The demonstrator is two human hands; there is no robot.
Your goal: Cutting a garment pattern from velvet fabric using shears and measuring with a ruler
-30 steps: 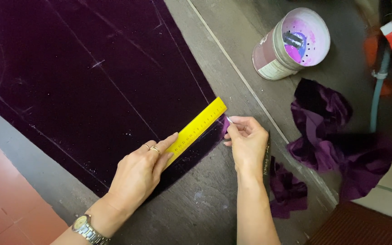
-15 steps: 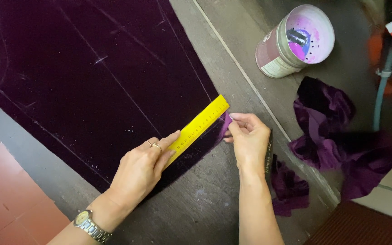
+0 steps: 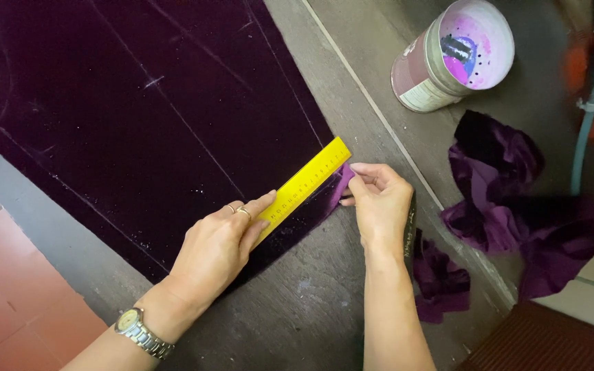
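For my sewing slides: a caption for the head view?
Left hand pins yellow ruler on purple velvet; right hand pinches its edge.

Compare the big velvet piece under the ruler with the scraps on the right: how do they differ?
The velvet piece lies flat and spread out; the scraps are crumpled in heaps. The piece carries pale marked lines; the scraps show none. The left hand presses a yellow ruler on the piece; no hand touches the scraps. Both are dark purple.
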